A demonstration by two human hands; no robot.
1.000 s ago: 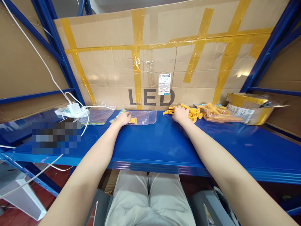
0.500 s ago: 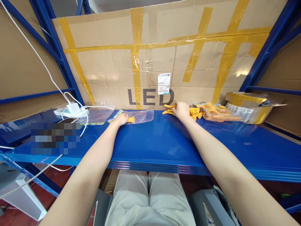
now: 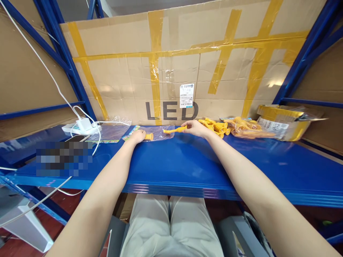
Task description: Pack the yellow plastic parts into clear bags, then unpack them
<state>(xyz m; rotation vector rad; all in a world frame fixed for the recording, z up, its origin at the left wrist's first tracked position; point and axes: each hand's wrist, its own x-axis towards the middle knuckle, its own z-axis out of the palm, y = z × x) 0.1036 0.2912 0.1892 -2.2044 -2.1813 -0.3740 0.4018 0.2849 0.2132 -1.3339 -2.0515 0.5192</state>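
My left hand is closed around a yellow plastic piece with a flared tubular end, over a clear plastic bag with a colourful printed edge. Most of that piece is hidden by the fingers. Between the fingertips of my right hand is another yellow plastic piece, slender with a bent tip that points left over the bag's right end. A pile of similar yellow pieces lies just right of my right hand.
Bagged yellow pieces and an opened carton stand at the right. More clear bags, a white power strip with a charger, cables and a blurred dark phone are at the left. Taped cardboard walls the back of the blue shelf.
My right hand has come left from the pile with one yellow piece, now reaching over the bag's end. My left hand has stayed almost still.
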